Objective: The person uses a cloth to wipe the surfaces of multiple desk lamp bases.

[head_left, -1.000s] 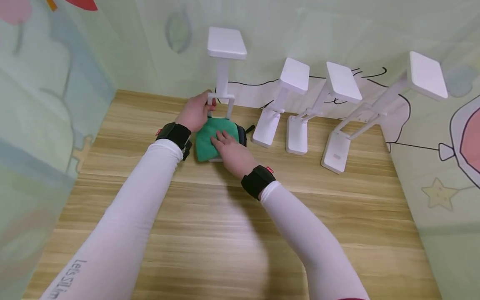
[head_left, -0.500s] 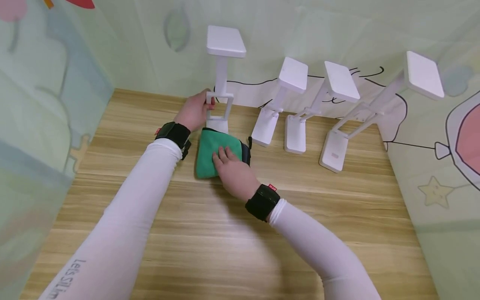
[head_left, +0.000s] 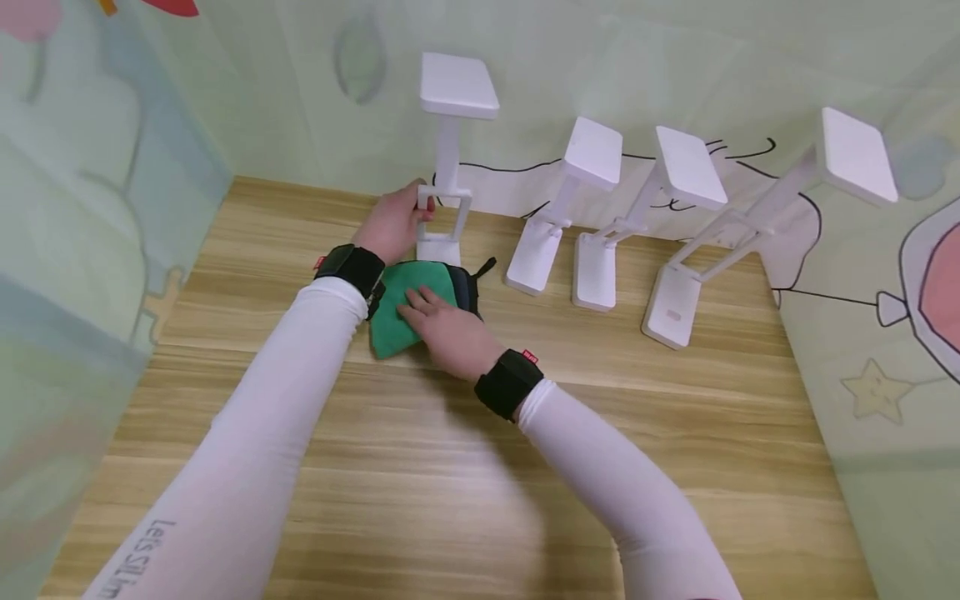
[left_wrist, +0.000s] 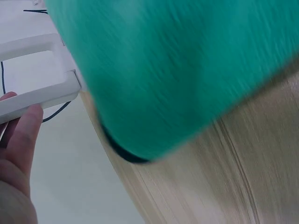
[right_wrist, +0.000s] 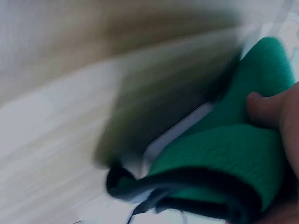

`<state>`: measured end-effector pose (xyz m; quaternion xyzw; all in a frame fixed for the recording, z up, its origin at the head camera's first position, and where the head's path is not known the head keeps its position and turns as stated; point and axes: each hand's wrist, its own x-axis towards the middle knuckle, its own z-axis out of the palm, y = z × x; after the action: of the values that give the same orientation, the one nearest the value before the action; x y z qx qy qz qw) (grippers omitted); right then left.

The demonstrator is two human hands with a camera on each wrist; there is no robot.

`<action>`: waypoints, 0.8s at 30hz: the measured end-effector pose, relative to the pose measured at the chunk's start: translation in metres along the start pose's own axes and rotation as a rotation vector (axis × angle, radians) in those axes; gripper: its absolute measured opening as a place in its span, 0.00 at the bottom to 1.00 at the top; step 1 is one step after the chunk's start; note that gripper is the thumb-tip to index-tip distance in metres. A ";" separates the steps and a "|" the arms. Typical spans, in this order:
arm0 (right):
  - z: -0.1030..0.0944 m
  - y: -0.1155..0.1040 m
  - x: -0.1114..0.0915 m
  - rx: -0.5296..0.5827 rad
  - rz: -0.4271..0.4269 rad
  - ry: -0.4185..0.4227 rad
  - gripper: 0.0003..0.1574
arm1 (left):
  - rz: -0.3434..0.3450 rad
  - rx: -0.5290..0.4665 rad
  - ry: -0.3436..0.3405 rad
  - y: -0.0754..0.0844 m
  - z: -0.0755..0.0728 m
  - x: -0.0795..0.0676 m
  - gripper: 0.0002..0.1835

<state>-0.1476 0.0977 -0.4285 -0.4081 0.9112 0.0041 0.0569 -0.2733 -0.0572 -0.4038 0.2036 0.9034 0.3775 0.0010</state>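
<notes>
My left hand (head_left: 390,225) pinches one side of the rectangular frame on a white desk lamp (head_left: 459,83); thumb and fingers show on that frame in the left wrist view. Over the lamp's base lies a green cloth (head_left: 405,279) with dark trim and a small black loop, hiding most of the base. My right hand (head_left: 453,337) holds the cloth from its right side, fingers spread over the top. In the right wrist view the thumb presses into the cloth's folded green layers (right_wrist: 219,144), and a strip of the white base shows beneath.
Three more white desk lamps stand to the right: a near one (head_left: 592,154), a middle one (head_left: 688,167) and a taller one (head_left: 857,158). Printed fabric walls (head_left: 300,100) border the wooden tabletop (head_left: 420,500) at the back and sides.
The right hand slid the cloth toward me along the lamp's base, then to the left and slightly back, turning it. The left hand keeps its grip on the frame, and the lamp stays put.
</notes>
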 end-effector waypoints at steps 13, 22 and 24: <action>0.005 0.043 0.025 0.128 0.043 0.037 0.37 | 0.015 -0.046 -0.026 0.006 0.006 -0.003 0.04; 0.001 0.049 0.009 0.078 0.122 0.034 0.29 | -0.014 -0.031 -0.072 0.008 0.007 -0.002 0.04; -0.002 0.047 0.006 0.073 0.144 0.015 0.30 | -0.014 -0.036 -0.073 0.007 0.006 -0.002 0.04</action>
<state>-0.1868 0.1244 -0.4287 -0.3392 0.9381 -0.0282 0.0645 -0.2680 -0.0492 -0.4035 0.2107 0.8972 0.3860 0.0403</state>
